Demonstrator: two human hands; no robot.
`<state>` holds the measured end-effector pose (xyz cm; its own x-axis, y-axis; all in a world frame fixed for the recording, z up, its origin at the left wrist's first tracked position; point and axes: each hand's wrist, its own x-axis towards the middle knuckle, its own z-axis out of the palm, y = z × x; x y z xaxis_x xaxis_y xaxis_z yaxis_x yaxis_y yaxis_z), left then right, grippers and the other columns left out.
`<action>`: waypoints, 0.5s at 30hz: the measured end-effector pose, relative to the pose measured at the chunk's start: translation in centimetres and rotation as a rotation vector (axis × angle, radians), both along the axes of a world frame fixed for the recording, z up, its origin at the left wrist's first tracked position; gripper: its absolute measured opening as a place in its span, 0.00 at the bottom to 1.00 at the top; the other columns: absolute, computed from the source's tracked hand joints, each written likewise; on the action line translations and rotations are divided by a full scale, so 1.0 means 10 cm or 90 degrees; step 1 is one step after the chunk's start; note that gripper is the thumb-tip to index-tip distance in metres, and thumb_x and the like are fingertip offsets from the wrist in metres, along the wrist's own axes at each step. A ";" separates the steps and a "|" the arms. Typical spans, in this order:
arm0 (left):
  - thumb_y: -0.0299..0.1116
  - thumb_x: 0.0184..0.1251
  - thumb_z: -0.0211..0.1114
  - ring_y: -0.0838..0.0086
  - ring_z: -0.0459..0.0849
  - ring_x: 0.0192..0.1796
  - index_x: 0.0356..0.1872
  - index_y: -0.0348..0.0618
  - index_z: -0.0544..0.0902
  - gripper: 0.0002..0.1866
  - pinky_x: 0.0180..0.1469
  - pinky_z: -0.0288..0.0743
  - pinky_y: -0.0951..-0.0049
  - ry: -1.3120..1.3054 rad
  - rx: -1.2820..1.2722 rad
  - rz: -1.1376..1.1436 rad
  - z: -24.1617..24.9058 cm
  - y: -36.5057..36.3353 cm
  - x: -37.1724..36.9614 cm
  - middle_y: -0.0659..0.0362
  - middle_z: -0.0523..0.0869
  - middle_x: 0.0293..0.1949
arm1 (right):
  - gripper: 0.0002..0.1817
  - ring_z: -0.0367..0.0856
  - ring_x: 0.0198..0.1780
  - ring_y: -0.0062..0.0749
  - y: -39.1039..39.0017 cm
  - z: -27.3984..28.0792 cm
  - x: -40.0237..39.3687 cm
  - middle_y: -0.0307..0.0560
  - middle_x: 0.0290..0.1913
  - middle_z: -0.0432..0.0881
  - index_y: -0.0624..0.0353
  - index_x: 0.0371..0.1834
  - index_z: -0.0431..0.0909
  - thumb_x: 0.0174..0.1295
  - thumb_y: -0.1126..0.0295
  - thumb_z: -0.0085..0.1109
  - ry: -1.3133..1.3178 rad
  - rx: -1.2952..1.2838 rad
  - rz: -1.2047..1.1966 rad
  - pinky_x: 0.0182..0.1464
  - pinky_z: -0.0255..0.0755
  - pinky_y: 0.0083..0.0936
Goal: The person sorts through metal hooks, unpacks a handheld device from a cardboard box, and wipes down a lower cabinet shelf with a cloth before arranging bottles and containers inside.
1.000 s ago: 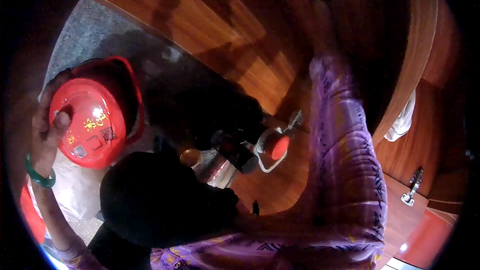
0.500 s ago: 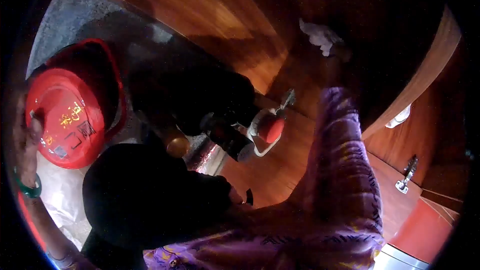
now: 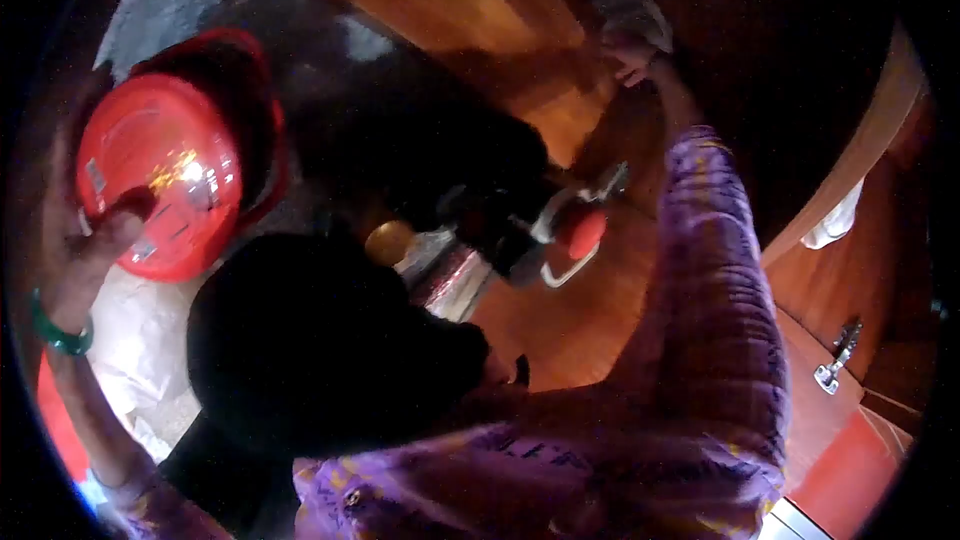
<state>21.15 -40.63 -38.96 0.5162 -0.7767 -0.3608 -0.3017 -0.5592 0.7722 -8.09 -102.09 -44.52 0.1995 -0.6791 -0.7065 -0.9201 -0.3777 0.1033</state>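
At the left, my left hand (image 3: 95,255) grips the edge of a round red plastic container (image 3: 175,165), its thumb lying over the shiny face. A green bangle circles that wrist. My right hand (image 3: 632,58) is stretched out at the upper right, inside a dark wooden cabinet, with its fingers closed on a white cloth (image 3: 645,18). The cloth lies against a dark wooden surface.
A red-topped container (image 3: 580,230) with a pale handle stands mid-cabinet, near dark bottles and a gold lid (image 3: 390,242). A wooden door edge (image 3: 850,175) and metal hinge (image 3: 835,360) are at the right. A white bag (image 3: 135,335) lies at lower left.
My right hand and the cloth have moved up and slightly left along the cabinet. The whole view has shifted, and the red container in my left hand appears higher and farther right.
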 end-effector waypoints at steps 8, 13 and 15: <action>0.62 0.57 0.55 0.68 0.71 0.58 0.65 0.45 0.60 0.41 0.54 0.69 0.68 0.218 -0.090 0.269 -0.15 0.13 -0.10 0.52 0.72 0.56 | 0.37 0.79 0.44 0.33 1.70 0.26 1.48 0.53 0.55 0.72 0.53 0.64 0.61 0.59 0.38 0.43 -0.325 0.546 0.178 0.45 0.76 0.30; 0.65 0.64 0.37 0.60 0.78 0.51 0.61 0.50 0.67 0.35 0.50 0.75 0.59 0.757 -0.112 0.607 -0.28 0.18 -0.68 0.54 0.75 0.56 | 0.34 0.76 0.50 0.39 3.02 0.15 2.10 0.52 0.59 0.68 0.51 0.66 0.59 0.64 0.40 0.36 -0.180 0.626 0.090 0.50 0.73 0.33; 0.64 0.65 0.38 0.62 0.77 0.54 0.61 0.47 0.67 0.35 0.53 0.73 0.59 0.802 -0.319 0.665 -0.47 0.06 -0.87 0.55 0.75 0.56 | 0.43 0.74 0.53 0.45 3.35 -0.13 2.16 0.50 0.60 0.69 0.50 0.63 0.63 0.54 0.29 0.39 -0.033 0.704 0.078 0.54 0.70 0.40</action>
